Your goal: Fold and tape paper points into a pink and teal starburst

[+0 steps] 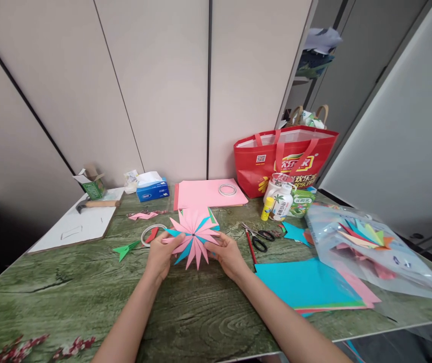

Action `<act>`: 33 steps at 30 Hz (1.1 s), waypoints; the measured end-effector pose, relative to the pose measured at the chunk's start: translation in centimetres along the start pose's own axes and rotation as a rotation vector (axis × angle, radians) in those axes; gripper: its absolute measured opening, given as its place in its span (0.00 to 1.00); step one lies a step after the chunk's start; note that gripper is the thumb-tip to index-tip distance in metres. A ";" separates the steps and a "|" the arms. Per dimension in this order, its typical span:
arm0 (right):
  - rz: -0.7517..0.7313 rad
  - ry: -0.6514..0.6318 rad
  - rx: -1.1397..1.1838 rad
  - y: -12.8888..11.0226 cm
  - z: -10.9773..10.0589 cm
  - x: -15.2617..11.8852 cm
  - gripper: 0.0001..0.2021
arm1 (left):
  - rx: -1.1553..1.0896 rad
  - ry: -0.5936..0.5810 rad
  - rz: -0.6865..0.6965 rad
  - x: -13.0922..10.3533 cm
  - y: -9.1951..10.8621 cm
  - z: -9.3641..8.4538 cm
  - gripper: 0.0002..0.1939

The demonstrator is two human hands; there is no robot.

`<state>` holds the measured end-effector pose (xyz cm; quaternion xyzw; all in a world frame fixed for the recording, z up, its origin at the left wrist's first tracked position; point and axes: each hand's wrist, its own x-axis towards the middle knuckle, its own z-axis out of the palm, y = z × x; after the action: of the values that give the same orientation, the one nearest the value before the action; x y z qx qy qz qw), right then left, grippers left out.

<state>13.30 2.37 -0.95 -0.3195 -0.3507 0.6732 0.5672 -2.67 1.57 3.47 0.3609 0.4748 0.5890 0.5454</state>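
Seemingly paper: spiky starburst (195, 239) between fingers (222, 243)

A hand could pass low over the bare table (68, 292) between its left edge and the left forearm (130, 312), or between both arms on the near side of the paper flower (197, 242). Toward the far edge, a tissue box (152, 191), white bottle (281, 205) and tall red bag (249, 171) block the way; toward the right edge, a bulging plastic bag (325, 242) does.
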 end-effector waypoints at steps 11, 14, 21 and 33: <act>0.038 0.051 0.085 0.2 0.1 0.1 0.18 | 0.016 -0.120 -0.030 -0.2 -1.0 0.4 0.16; 0.073 0.042 0.086 0.2 0.3 -0.2 0.16 | 0.060 -0.124 -0.024 -0.3 -1.5 0.6 0.14; 0.031 0.112 0.051 0.2 0.5 -0.3 0.14 | 0.130 -0.183 0.023 -0.3 -1.7 0.7 0.16; -0.020 0.174 0.002 -0.4 0.6 -0.4 0.14 | 0.850 0.213 0.978 -0.8 -1.1 0.4 0.11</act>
<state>13.08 1.93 -0.28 -0.3727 -0.3026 0.6374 0.6027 -1.83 0.77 2.62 0.6589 0.4986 0.5627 -0.0254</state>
